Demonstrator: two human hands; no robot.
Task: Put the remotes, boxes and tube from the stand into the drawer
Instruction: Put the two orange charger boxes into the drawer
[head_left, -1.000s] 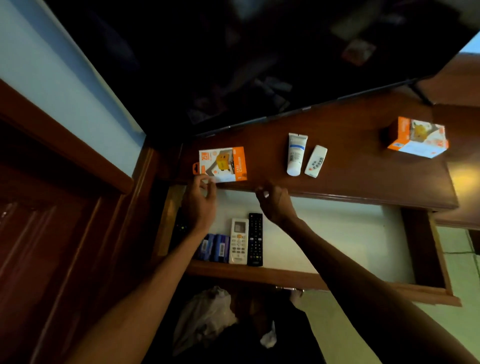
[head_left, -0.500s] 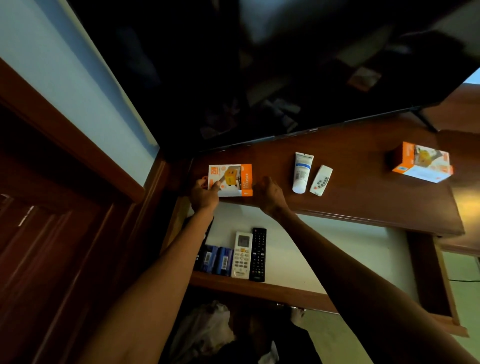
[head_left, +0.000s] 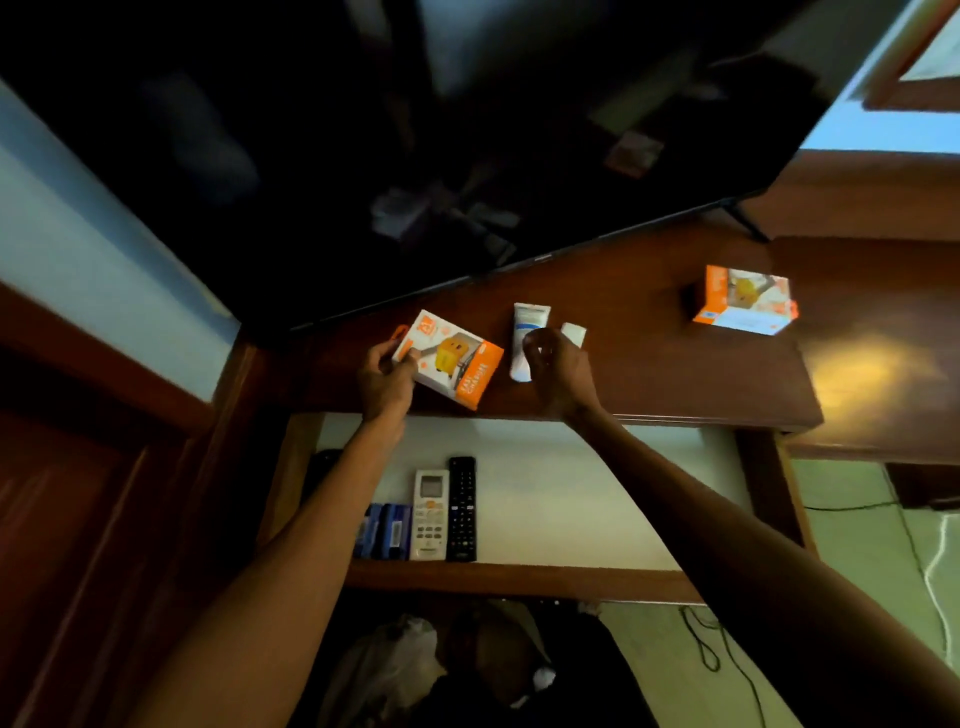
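So the left hand (head_left: 385, 382) had its fingers pinched on the left end of the orange and white charger box (head_left: 451, 358), and the box sat tilted, its far corner toward 11 o'clock, seemingly lifted off the tabletop (head_left: 675, 374) at that end, though I couldn't be sure it was fully clear. My guess is it was gripped by the short edge so it could swing straight down into the open drawer (head_left: 571, 493) right below at 6 o'clock.

The right hand (head_left: 558, 374) was loosely curled, half open, holding nothing as far as I could see. It hovered right over the lower end of the white tube (head_left: 530, 325) and the small white remote (head_left: 574, 332), which lay side by side just at 3 o'clock of the box. It looked like it was lining up to grab one of those, but which one I couldn't tell.

A second orange box (head_left: 743, 306) sat well apart at 2 o'clock on the tabletop, untouched.

The drawer already held a white AC remote (head_left: 430, 514) and a black TV remote (head_left: 462, 506) lying side by side, with some blue boxes (head_left: 384, 530) next to them at 9 o'clock. Everything was packed to the left front, probably to leave the white liner free for the rest.
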